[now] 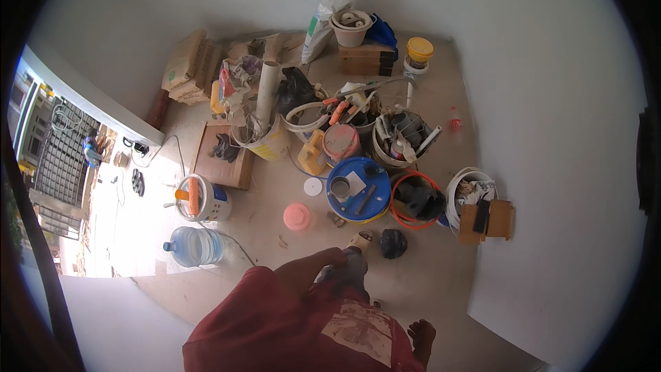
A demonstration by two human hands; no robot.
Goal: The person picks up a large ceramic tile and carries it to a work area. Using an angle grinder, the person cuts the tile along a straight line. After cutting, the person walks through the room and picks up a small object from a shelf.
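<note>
My left hand (334, 257) is bent in front of my grey trouser leg (353, 270); its fingers are hidden, so I cannot see whether it holds anything. At my right side hangs my right hand (421, 333), fingers loosely curled, with nothing visible in them. Ahead of my sandalled foot (361, 238) stands a drum with a blue lid (381, 206). On that lid lie a roll of tape (339, 187), a white sheet (355, 183) and a dark, narrow tool (366, 200). A knotted black bag (393, 243) sits beside the foot, and a pink-lidded tub (297, 217) stands to its left.
Buckets of tools and scrap (403, 139) crowd the middle. Orange hose (414, 223) rings a black bucket. At right, a cardboard box (485, 222) leans by a white bucket (454, 186). Leftward are a water bottle (195, 246), a paint bucket (219, 201) and a trailing cable (237, 244).
</note>
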